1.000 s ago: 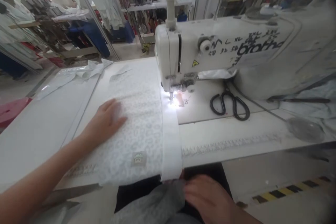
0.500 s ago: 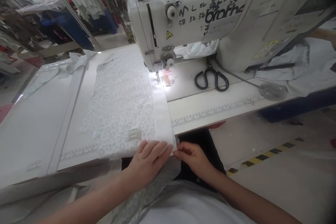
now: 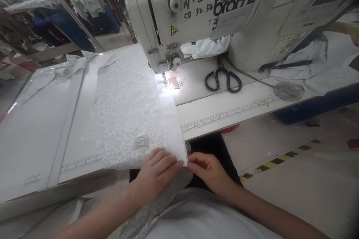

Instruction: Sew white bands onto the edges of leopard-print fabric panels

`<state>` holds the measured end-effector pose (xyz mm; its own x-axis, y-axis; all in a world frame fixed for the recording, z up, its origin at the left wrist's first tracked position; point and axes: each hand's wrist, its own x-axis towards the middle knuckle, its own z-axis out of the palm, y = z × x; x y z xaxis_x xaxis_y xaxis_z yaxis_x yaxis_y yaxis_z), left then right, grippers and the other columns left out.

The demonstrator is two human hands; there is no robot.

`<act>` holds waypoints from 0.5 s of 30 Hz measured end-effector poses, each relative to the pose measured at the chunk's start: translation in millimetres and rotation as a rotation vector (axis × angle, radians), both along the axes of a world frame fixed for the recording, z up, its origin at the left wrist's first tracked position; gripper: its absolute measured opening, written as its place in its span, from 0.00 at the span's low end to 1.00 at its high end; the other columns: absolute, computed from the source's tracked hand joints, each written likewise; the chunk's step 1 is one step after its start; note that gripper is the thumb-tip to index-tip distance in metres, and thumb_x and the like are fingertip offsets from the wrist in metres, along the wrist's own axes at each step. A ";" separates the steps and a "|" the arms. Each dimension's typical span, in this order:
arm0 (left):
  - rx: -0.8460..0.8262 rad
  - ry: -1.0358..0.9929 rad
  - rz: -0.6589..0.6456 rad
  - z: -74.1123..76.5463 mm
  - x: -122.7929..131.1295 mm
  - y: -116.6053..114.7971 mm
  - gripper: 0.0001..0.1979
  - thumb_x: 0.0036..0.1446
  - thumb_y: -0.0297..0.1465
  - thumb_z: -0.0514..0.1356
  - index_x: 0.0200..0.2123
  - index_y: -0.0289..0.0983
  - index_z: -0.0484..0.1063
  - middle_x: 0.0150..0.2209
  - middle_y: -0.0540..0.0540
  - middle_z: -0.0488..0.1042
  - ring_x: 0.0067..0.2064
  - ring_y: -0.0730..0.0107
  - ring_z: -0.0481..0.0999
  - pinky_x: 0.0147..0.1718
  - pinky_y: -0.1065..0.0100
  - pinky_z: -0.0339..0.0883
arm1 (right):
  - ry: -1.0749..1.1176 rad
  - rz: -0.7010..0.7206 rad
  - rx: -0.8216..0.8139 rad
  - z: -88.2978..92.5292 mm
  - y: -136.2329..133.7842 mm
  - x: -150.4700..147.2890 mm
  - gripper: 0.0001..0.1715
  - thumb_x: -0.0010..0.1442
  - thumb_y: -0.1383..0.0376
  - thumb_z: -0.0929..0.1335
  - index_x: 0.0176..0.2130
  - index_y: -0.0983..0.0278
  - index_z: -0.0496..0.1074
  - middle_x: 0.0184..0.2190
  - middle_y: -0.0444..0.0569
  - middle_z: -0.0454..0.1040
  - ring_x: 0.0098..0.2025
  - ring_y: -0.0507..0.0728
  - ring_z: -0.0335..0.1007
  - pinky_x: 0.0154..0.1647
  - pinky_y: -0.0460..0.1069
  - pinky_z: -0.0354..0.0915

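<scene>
Pale leopard-print fabric (image 3: 126, 108) with a small cartoon label (image 3: 141, 142) lies across the sewing table, part of it hanging over the front edge towards my lap. Along its right side runs a plain white strip (image 3: 171, 119), its upper end under the lit needle area of the sewing machine (image 3: 168, 78). My left hand (image 3: 158, 171) grips the fabric and strip at the table's front edge, fingers together on top, thumb hidden. Just right of it, my right hand (image 3: 207, 170) pinches the strip's right edge between thumb and forefinger.
Black-handled scissors (image 3: 223, 80) lie right of the needle. A ruler scale (image 3: 224, 116) runs along the table front. Crumpled light cloth (image 3: 303, 59) and a dark pen-like tool (image 3: 293, 64) lie at the right. Another person's hand (image 3: 343, 28) shows at the far right.
The view has shifted slightly, so the machine sits further left and higher. The white strip lies flatter, its front corner now showing past my left fingertips. Both hands keep their hold.
</scene>
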<state>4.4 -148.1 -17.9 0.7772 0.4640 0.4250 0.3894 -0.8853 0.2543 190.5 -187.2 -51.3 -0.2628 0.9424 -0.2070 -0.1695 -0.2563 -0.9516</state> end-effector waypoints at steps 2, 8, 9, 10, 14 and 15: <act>0.003 0.003 -0.003 -0.9 0.1 0.5 0.11 0.57 0.20 0.54 0.43 0.32 0.69 0.34 0.45 0.73 0.37 0.68 0.68 0.39 0.62 0.59 | -0.008 -0.001 -0.008 1.3 -0.5 -0.1 0.07 0.57 0.66 0.66 0.29 0.64 0.73 0.26 0.43 0.71 0.30 0.52 0.65 0.33 0.46 0.61; 0.045 0.042 -0.007 -5.2 -2.8 -0.8 0.11 0.57 0.21 0.53 0.44 0.32 0.69 0.34 0.46 0.74 0.38 0.69 0.69 0.40 0.62 0.58 | 0.049 -0.005 -0.117 4.4 -0.7 -0.6 0.09 0.54 0.62 0.68 0.26 0.65 0.72 0.22 0.43 0.70 0.27 0.51 0.64 0.31 0.46 0.61; 0.060 0.053 0.000 -6.2 -3.5 -1.9 0.11 0.57 0.21 0.54 0.44 0.32 0.69 0.35 0.47 0.74 0.38 0.69 0.69 0.42 0.62 0.58 | 0.067 -0.005 -0.141 4.1 -0.2 -1.0 0.10 0.53 0.61 0.68 0.25 0.65 0.71 0.21 0.42 0.70 0.26 0.51 0.63 0.31 0.46 0.61; 0.078 0.069 0.013 -7.4 -4.1 -3.4 0.12 0.57 0.22 0.54 0.44 0.33 0.69 0.35 0.48 0.74 0.39 0.68 0.69 0.45 0.61 0.57 | 0.088 -0.005 -0.165 3.6 0.2 -1.6 0.10 0.52 0.61 0.68 0.24 0.64 0.71 0.20 0.42 0.69 0.25 0.51 0.63 0.30 0.46 0.61; 0.149 0.117 0.101 -13.4 -4.8 -9.8 0.12 0.58 0.25 0.54 0.45 0.39 0.68 0.36 0.50 0.75 0.42 0.67 0.70 0.55 0.59 0.48 | 0.175 0.003 -0.228 0.8 0.1 -5.0 0.11 0.51 0.61 0.68 0.22 0.64 0.70 0.18 0.42 0.69 0.22 0.50 0.61 0.28 0.46 0.60; 0.164 0.114 0.114 -14.5 -4.5 -10.8 0.12 0.59 0.24 0.52 0.44 0.40 0.68 0.36 0.50 0.75 0.41 0.67 0.70 0.56 0.59 0.46 | 0.182 0.011 -0.232 0.7 -0.5 -5.3 0.11 0.51 0.61 0.68 0.22 0.65 0.69 0.18 0.42 0.69 0.22 0.50 0.62 0.27 0.46 0.60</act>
